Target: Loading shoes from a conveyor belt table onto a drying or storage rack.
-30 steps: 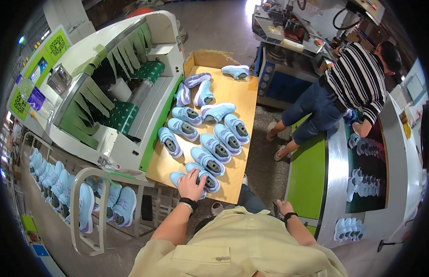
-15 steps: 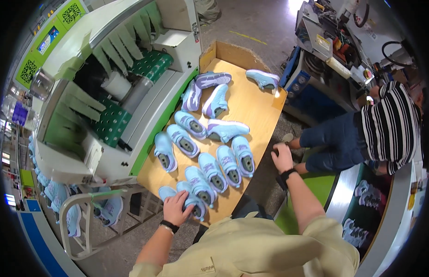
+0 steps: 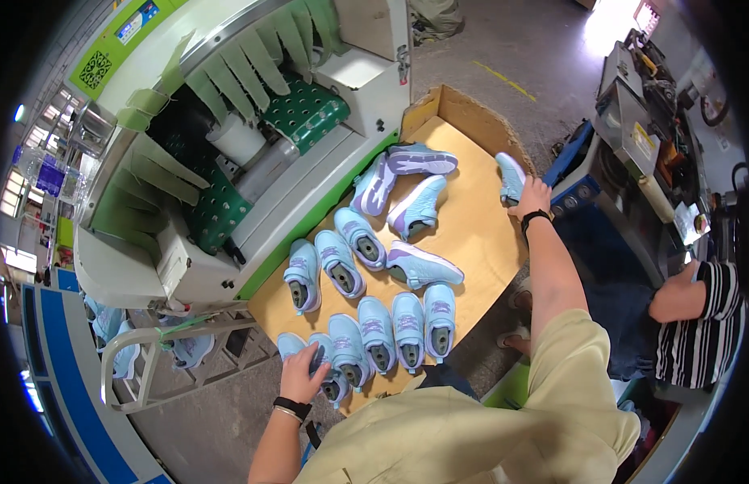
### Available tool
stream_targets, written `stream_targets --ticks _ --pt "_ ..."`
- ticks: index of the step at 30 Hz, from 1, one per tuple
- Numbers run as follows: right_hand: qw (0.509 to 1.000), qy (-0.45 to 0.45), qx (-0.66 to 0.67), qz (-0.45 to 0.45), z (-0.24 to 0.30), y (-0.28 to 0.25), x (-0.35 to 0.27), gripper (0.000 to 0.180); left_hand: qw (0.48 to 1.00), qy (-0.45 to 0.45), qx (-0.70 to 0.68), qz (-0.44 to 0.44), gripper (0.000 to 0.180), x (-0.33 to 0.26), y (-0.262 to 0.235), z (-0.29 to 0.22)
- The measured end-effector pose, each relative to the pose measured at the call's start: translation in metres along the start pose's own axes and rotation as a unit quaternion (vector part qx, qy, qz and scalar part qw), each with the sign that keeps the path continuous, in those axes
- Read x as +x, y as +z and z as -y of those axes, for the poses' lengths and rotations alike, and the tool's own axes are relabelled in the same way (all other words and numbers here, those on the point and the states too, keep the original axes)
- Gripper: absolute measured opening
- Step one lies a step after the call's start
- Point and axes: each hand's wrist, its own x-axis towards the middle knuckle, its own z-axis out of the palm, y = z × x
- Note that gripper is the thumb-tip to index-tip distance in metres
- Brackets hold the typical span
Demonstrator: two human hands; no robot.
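Light blue sneakers with lilac and white soles stand in a slanting row along the near side of the wooden table. My left hand rests on a sneaker at the left end of the row, thumb and fingers spread. Out at the far right corner my right hand has its fingers round the heel end of a lone sneaker. Between my hands one sneaker lies on its side, and another lies sole up farther back.
A cardboard rim borders the table's far end. To the left stands a machine with hanging strips over a green perforated belt. A metal rack holds more sneakers. At right are a workbench and a person in a striped shirt.
My right hand has reached forward from beside the table to the far right sneaker, which now lies at a steeper angle. My left hand stays at the near left sneakers. The view has shifted.
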Motion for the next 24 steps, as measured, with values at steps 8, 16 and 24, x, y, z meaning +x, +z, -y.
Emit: stream_targets --ticks 8,16,24 --pt "0.826 -0.001 0.530 0.192 0.004 0.025 -0.089 0.083 0.987 0.029 -0.121 -0.103 0.041 0.045 0.001 -0.048" --pt "0.739 -0.379 0.507 0.231 0.087 -0.044 -0.272 0.088 0.821 -0.077 -0.559 -0.089 0.093 0.106 -0.006 -0.132" --pt "0.881 -0.161 0.441 0.048 0.056 0.080 -0.331 0.095 0.836 0.015 -0.416 -0.358 0.078 0.183 -0.138 -0.069"
